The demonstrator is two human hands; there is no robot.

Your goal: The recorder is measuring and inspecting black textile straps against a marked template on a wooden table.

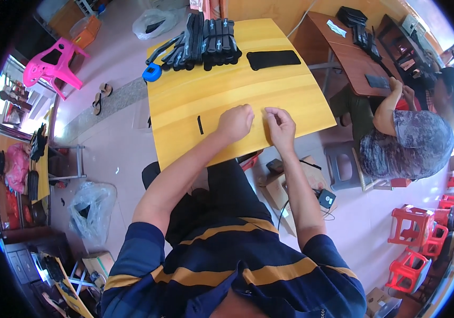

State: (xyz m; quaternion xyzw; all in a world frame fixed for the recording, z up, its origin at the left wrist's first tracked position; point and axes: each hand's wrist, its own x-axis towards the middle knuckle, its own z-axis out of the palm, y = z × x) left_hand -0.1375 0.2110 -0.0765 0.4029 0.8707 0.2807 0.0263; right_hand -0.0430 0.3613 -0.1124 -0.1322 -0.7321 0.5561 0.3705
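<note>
My left hand (236, 123) is closed in a fist just above the near part of the yellow wooden table (227, 87). A short gap to its right is my right hand (282, 128), with thumb and fingers curled toward each other. Whatever either hand holds, if anything, is hidden or too small to make out. A short narrow black strip (200, 125) lies on the tabletop to the left of my left hand. Beyond my hands, a flat black rectangular piece (274, 59) lies near the far right of the table.
Several black banded bundles (219, 45) are piled at the table's far left beside a small blue object (152, 72). A co-worker (409, 138) sits at a brown table (338, 50) on the right. Cardboard boxes (277, 193) stand below my right forearm. A pink chair (57, 63) is far left.
</note>
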